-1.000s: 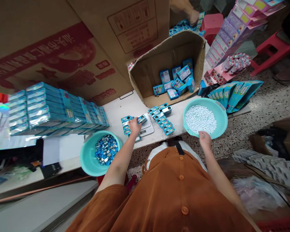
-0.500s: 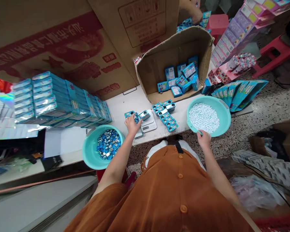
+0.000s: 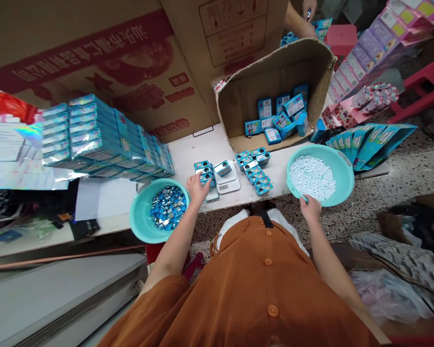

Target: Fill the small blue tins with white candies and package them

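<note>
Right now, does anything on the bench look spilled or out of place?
No clear spill. The blue boxes in the open carton lie jumbled at mixed angles, which looks untidy against the neatly wrapped stack at the picture's left.

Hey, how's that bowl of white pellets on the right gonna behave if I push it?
The bowl looks like smooth plastic, so it may slide fairly easily. It appears to overhang the near edge of the table, so pushing it outward could tip it. The white pellets lie loose, so they'd probably shift toward whichever side dips.
</note>
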`<state>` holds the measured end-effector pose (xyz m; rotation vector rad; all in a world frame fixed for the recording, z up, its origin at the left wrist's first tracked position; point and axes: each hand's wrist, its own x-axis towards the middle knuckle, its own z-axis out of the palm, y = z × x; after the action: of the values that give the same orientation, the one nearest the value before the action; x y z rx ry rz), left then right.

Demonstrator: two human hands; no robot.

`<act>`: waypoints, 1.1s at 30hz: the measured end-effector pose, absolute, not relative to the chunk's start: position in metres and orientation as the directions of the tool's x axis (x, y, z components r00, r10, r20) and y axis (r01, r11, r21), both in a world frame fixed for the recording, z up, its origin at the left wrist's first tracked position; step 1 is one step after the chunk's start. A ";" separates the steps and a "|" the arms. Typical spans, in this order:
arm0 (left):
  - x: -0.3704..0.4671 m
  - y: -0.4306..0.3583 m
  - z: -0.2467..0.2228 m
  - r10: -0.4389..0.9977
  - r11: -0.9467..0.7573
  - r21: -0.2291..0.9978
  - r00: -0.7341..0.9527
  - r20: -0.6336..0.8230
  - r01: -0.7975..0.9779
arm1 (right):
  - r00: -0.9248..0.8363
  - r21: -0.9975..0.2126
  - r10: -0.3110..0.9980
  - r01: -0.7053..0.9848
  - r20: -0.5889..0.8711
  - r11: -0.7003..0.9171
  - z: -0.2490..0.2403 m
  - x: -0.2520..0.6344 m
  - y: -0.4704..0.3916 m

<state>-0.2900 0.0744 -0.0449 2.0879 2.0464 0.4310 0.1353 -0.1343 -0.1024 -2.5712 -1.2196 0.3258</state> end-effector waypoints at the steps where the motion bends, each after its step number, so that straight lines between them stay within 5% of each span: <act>1: -0.290 0.075 -0.045 0.997 -0.032 0.326 0.009 0.073 0.945 | 0.619 -0.348 0.782 0.719 -0.075 -0.602 -0.103 0.135 -0.135; 7: -0.283 0.082 -0.044 0.999 -0.044 0.297 0.048 -0.004 0.954 | 0.616 -0.384 0.786 0.716 -0.045 -0.583 -0.105 0.134 -0.136; 15: -0.237 0.112 -0.061 0.958 -0.273 0.220 0.285 -0.024 0.937 | 0.612 -0.394 0.788 0.708 -0.070 -0.585 -0.102 0.133 -0.136; 20: -0.218 0.136 -0.061 0.950 -0.231 0.182 0.262 -0.168 0.956 | 0.610 -0.431 0.788 0.691 -0.083 -0.580 -0.100 0.133 -0.135; 23: -0.211 0.138 -0.035 0.964 -0.217 0.266 0.248 -0.091 0.939 | 0.616 -0.500 0.786 0.666 -0.049 -0.554 -0.100 0.135 -0.136; 29: -0.155 0.110 0.071 0.898 -0.437 0.503 0.333 0.287 0.746 | 0.649 -0.649 0.761 0.581 0.004 -0.492 -0.097 0.142 -0.134; 33: -0.086 0.095 0.088 0.850 -0.522 0.535 0.461 0.256 0.664 | 0.689 -0.726 0.725 0.502 0.008 -0.469 -0.095 0.155 -0.124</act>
<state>-0.0857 0.0952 0.0881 2.3553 1.2787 0.7129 0.1547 -0.1238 -0.0951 -2.1694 -0.9359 0.3927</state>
